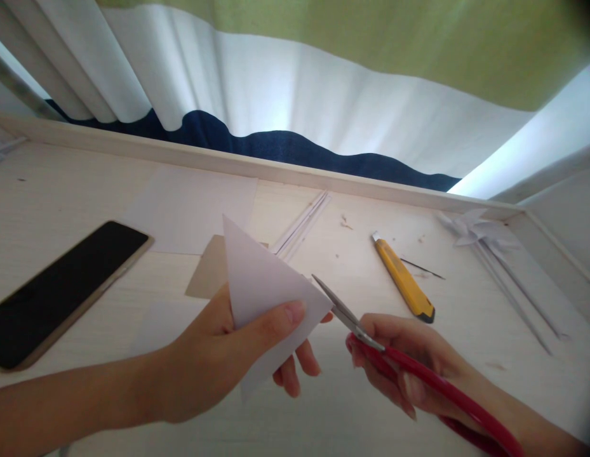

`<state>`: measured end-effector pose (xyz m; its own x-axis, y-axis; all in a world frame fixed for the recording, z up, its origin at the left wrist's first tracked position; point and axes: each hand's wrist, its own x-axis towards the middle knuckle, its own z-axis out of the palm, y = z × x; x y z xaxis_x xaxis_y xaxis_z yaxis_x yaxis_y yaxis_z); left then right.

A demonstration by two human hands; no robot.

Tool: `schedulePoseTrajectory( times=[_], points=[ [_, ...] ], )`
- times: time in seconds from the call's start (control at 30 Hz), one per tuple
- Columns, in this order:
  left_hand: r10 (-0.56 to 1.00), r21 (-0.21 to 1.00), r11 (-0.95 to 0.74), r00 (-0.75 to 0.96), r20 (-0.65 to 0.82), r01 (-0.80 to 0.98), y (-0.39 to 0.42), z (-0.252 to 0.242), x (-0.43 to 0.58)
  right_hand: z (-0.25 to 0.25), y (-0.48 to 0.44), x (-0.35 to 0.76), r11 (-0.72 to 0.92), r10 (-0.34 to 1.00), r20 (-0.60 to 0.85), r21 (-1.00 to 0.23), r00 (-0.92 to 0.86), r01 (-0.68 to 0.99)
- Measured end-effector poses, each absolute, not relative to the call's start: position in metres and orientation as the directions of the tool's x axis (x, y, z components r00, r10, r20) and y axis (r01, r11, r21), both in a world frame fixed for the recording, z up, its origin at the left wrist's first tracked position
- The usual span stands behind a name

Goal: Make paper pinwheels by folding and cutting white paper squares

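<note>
A folded white paper triangle (pixel 266 279) is held in my left hand (pixel 228 355), the thumb lying across its front and the other fingers behind it. My right hand (pixel 409 362) grips scissors (pixel 432 381) with red handles. Their metal blades point up and left, with the tips at the right corner of the paper. How far the blades are parted is hard to tell. Behind the paper lies a tan piece (pixel 206 270), partly hidden by it.
A black phone (pixel 66 292) lies at left, a white sheet (pixel 190 209) behind the hands. Thin paper sticks (pixel 304 222) rest at centre back. A yellow cutter (pixel 402 276) and a paper pinwheel (pixel 473 228) are at right. A raised ledge (pixel 228 162) and curtain (pixel 285 82) stand behind.
</note>
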<state>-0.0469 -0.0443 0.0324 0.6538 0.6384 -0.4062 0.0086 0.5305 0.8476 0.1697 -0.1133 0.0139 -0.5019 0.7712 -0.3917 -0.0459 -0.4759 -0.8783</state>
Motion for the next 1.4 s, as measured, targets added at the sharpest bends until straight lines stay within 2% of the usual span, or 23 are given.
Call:
schedulePoseTrajectory(
  times=[0.23,0.7,0.87,1.13,1.4],
  points=[
    [0.602,0.820,0.572,0.672,-0.431,0.014,-0.043,0.033,-0.049,0.016,-0.115,0.171,-0.489,0.779,-0.410,-0.871,-0.475,-0.052],
    [0.629,0.829,0.559,0.652,-0.423,-0.002,-0.046,0.035,-0.046,0.023,-0.113,0.167,-0.544,0.762,-0.489,-0.839,-0.425,-0.011],
    [0.624,0.829,0.559,0.659,-0.420,0.000,-0.046,0.033,-0.048,0.019,-0.115,0.170,-0.547,0.760,-0.465,-0.835,-0.455,-0.061],
    [0.617,0.829,0.560,0.665,-0.421,0.005,-0.045,0.032,-0.048,0.016,-0.114,0.169,-0.530,0.764,-0.461,-0.847,-0.451,-0.031],
    [0.596,0.816,0.577,0.675,-0.435,0.017,-0.044,0.031,-0.049,0.028,-0.114,0.164,-0.591,0.719,-0.520,-0.806,-0.461,-0.013]
  ],
)
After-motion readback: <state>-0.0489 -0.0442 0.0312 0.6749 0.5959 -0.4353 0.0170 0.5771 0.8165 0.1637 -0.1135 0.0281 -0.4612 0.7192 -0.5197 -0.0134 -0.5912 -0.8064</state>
